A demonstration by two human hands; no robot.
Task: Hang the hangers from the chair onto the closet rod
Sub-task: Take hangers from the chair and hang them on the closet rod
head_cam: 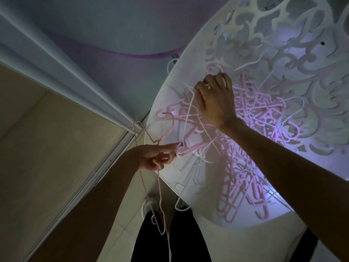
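Observation:
A tangled heap of pink and white hangers (251, 140) fills the seat of a white plastic chair (164, 103) with a cut-out floral back. My left hand (154, 157) is closed around thin pink hangers (160, 197) that dangle below it toward the floor, their hooks rising above my fingers. My right hand (215, 99) reaches into the far left part of the heap, and its fingers pinch a white hanger (190, 108) by its top. The closet rod is not in view.
A wooden closet door panel (47, 138) with a pale sliding track (105, 159) runs along the left. My dark trouser legs (170, 239) and one shoe (151, 204) stand on the tiled floor below the chair's front edge. A purple-lit wall lies beyond.

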